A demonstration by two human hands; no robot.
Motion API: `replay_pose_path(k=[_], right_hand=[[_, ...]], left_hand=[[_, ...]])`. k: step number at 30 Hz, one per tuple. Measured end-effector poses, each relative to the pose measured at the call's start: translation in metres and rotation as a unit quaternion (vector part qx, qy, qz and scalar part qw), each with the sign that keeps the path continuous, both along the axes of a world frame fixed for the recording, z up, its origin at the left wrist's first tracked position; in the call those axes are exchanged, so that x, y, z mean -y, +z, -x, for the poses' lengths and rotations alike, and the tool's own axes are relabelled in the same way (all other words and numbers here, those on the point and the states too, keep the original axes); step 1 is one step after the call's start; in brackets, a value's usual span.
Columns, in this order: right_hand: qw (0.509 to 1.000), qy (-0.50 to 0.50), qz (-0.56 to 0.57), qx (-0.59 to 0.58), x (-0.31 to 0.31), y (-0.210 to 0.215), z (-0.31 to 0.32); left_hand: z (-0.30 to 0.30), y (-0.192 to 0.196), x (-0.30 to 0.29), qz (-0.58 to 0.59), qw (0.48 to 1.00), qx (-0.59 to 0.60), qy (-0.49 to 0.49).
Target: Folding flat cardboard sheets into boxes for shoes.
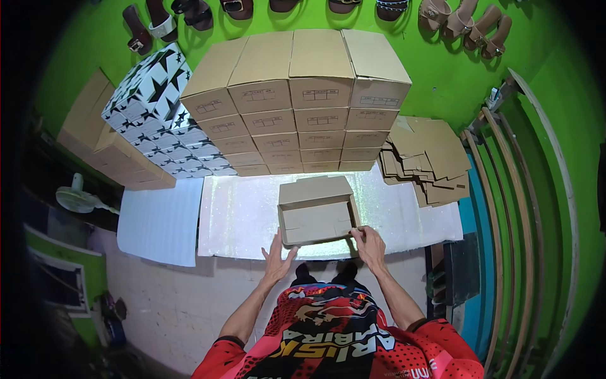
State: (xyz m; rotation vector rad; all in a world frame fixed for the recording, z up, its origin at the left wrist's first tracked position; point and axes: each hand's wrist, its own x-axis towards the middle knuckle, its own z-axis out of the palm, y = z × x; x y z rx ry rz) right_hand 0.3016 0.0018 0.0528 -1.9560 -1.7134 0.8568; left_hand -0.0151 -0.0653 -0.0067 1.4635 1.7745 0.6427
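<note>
Our box [315, 221] sits at the table's [240, 218] near edge, likely light, stiff, best held by its sides; our left hand [276, 260] spreads open, our right hand [371, 245] pinches its near-right corner.

Brn cardbd box [317, 221], open-topped, far flap [315, 191] up, on wht tbl [240, 215].

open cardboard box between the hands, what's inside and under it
Inside the open cardboard box, only bare brown cardboard shows. Shiny pale table covering shows around it; what lies directly beneath is hidden.
</note>
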Motion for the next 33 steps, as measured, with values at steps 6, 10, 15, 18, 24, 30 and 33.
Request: replay_pose_path(k=[6, 10, 15, 18, 24, 30, 33], right_hand=[[0.949, 0.15, -0.199, 0.193, -0.015, -0.014, 0.011], [0.963, 0.158, -0.158, 0.148, -0.053, -0.032, 0.018], [0.97, 0.182, -0.1, 0.127, -0.057, -0.048, 0.021], [0.966, 0.178, -0.109, 0.152, -0.054, -0.046, 0.02], [0.966, 0.201, -0.097, 0.128, -0.033, -0.045, 0.019], [0.946, 0.177, -0.145, 0.228, -0.027, -0.048, 0.032], [0.946, 0.191, -0.14, 0.222, -0.018, -0.055, 0.036]], left_hand=[[0.0, 0.01, -0.028, -0.118, 0.986, -0.12, 0.016], [-0.01, 0.011, -0.062, -0.102, 0.988, -0.111, 0.022], [-0.023, 0.005, -0.072, -0.049, 0.979, -0.196, -0.03], [-0.025, 0.005, -0.075, -0.042, 0.972, -0.228, -0.047], [0.015, -0.002, -0.067, -0.084, 0.984, -0.113, -0.105], [0.0, -0.014, -0.067, -0.125, 0.99, -0.067, -0.023], [-0.002, -0.018, -0.075, -0.098, 0.987, -0.12, 0.045]])
